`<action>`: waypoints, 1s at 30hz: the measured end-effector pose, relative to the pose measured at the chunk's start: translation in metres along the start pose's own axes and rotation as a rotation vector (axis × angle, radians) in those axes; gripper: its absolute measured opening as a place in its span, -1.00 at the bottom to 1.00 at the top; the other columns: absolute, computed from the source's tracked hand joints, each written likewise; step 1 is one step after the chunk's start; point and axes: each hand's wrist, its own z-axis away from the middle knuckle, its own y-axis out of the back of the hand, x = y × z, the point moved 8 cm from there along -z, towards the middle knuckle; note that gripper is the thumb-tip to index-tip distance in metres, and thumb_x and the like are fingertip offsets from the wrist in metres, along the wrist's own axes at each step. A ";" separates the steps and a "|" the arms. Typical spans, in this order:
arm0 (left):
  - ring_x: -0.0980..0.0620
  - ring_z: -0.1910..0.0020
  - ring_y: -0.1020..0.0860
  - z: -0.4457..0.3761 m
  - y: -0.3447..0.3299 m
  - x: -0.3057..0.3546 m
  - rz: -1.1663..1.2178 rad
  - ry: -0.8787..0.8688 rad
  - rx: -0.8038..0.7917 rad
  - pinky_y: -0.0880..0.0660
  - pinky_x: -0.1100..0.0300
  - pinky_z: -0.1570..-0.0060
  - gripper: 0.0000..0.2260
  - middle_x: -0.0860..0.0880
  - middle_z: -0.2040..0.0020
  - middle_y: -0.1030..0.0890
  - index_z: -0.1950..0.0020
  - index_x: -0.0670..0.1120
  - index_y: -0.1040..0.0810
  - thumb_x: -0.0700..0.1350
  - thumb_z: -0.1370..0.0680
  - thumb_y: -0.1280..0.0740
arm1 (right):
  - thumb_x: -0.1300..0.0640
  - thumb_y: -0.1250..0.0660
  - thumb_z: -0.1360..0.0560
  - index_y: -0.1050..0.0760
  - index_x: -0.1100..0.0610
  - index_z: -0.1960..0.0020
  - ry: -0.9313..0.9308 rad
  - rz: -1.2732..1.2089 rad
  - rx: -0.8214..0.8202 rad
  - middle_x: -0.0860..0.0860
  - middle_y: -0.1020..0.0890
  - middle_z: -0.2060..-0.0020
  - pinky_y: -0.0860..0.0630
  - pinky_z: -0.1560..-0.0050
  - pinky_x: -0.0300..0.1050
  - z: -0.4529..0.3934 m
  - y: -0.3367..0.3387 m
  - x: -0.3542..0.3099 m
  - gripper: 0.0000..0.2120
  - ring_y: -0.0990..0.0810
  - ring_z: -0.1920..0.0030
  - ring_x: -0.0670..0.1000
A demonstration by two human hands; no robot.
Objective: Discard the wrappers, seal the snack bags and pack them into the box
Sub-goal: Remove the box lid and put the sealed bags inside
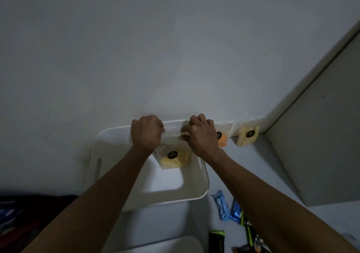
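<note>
A: Nearest the camera, what lies there?
B: Crumpled wrappers on the white tabletop [243,167]: a green one [216,241] at the bottom edge, blue ones [224,208] just beyond, beside the right forearm.

A: And the hands?
B: Both are raised over the white box [109,155]. The left hand [146,133] and right hand [201,135] each pinch the top edge of a clear snack bag [173,157], fingers curled tight on the seal strip. The bag hangs above the box's far half, yellow snacks inside.

A: Room to move?
B: The box's far rim meets the wall [155,48]. Two more bags lean there, an orange-filled one [222,138] touching the right hand's far side, a pale yellow one [247,135] beside a cabinet edge [311,135].
</note>
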 end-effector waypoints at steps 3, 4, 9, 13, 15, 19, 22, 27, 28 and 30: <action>-0.05 -0.06 -0.61 0.007 0.015 -0.005 0.078 0.011 0.035 -0.41 0.05 -0.08 -0.85 0.02 -0.08 -0.68 -0.06 0.03 -0.70 -0.02 -0.57 -0.35 | -0.12 -0.41 -0.47 -0.60 0.00 -0.19 -0.033 -0.014 -0.019 -0.02 -0.54 -0.03 -0.38 -0.05 0.01 0.004 0.003 0.001 -0.65 -0.41 -0.13 0.07; -0.07 -0.06 -0.61 0.010 0.022 -0.007 0.108 0.021 0.051 -0.40 0.04 -0.09 -0.84 0.00 -0.08 -0.68 -0.06 0.03 -0.70 -0.01 -0.57 -0.35 | -0.13 -0.40 -0.47 -0.58 0.00 -0.22 -0.042 -0.021 -0.029 -0.01 -0.54 -0.05 -0.38 -0.07 0.01 0.006 0.006 0.000 -0.63 -0.40 -0.15 0.07; -0.10 -0.06 -0.60 0.041 0.064 -0.028 0.227 0.081 0.119 -0.41 0.01 -0.15 -0.78 -0.06 -0.10 -0.67 -0.11 -0.01 -0.68 0.06 -0.55 -0.36 | -0.12 -0.43 -0.46 -0.54 0.00 -0.29 -0.112 -0.091 -0.053 0.00 -0.53 -0.10 -0.38 -0.11 0.02 0.025 0.035 0.000 -0.56 -0.40 -0.20 0.08; -0.11 -0.04 -0.62 0.075 0.094 -0.028 0.315 0.063 0.154 -0.50 -0.06 -0.13 -0.72 -0.10 -0.10 -0.67 -0.12 -0.03 -0.67 0.10 -0.53 -0.39 | -0.09 -0.45 -0.45 -0.55 0.01 -0.27 -0.207 -0.154 -0.019 0.02 -0.55 -0.14 -0.45 -0.09 0.03 0.060 0.074 0.007 -0.58 -0.43 -0.21 0.08; -0.12 -0.02 -0.62 0.092 0.106 -0.020 0.362 0.034 0.181 -0.53 -0.08 -0.08 -0.71 -0.11 -0.07 -0.66 -0.12 -0.05 -0.67 0.10 -0.52 -0.40 | -0.04 -0.44 -0.47 -0.56 0.02 -0.26 -0.263 -0.167 0.004 0.03 -0.55 -0.15 -0.47 -0.09 0.04 0.083 0.093 0.017 -0.61 -0.43 -0.21 0.08; -0.12 -0.01 -0.59 0.119 0.117 0.019 0.430 -0.018 0.189 -0.54 -0.05 -0.01 -0.72 -0.09 0.00 -0.64 -0.13 -0.04 -0.66 0.10 -0.52 -0.39 | 0.03 -0.44 -0.49 -0.58 0.06 -0.22 -0.350 -0.184 0.024 0.06 -0.55 -0.10 -0.48 -0.08 0.05 0.126 0.122 0.052 -0.68 -0.45 -0.17 0.10; -0.13 -0.04 -0.56 0.130 0.113 0.063 0.421 -0.070 0.165 -0.51 -0.04 -0.03 -0.74 -0.09 0.03 -0.62 -0.10 -0.02 -0.66 0.09 -0.52 -0.40 | 0.04 -0.45 -0.47 -0.62 0.07 -0.17 -0.431 -0.146 0.060 0.08 -0.57 -0.07 -0.49 0.00 -0.02 0.150 0.140 0.088 -0.71 -0.50 -0.13 0.12; -0.11 -0.13 -0.53 0.124 0.084 0.130 0.380 -0.147 0.113 -0.48 0.00 -0.10 -0.73 -0.07 -0.06 -0.62 -0.17 -0.01 -0.64 0.07 -0.53 -0.38 | 0.07 -0.44 -0.47 -0.64 0.08 -0.12 -0.496 -0.089 0.091 0.08 -0.59 -0.05 -0.53 0.02 0.04 0.156 0.149 0.149 -0.76 -0.51 -0.13 0.14; -0.09 -0.14 -0.52 0.119 0.076 0.142 0.362 -0.151 0.097 -0.48 0.00 -0.10 -0.72 -0.06 -0.07 -0.61 -0.19 0.00 -0.63 0.07 -0.54 -0.37 | 0.06 -0.42 -0.48 -0.63 0.08 -0.14 -0.502 -0.089 0.092 0.08 -0.59 -0.06 -0.52 0.01 0.03 0.152 0.148 0.162 -0.75 -0.50 -0.15 0.14; -0.07 -0.13 -0.52 0.105 0.060 0.164 0.326 -0.146 0.076 -0.50 0.00 -0.08 -0.71 -0.05 -0.09 -0.60 -0.22 0.00 -0.61 0.06 -0.55 -0.36 | 0.07 -0.40 -0.50 -0.62 0.09 -0.15 -0.497 -0.080 0.092 0.09 -0.59 -0.10 -0.51 -0.03 0.03 0.139 0.140 0.187 -0.75 -0.48 -0.18 0.15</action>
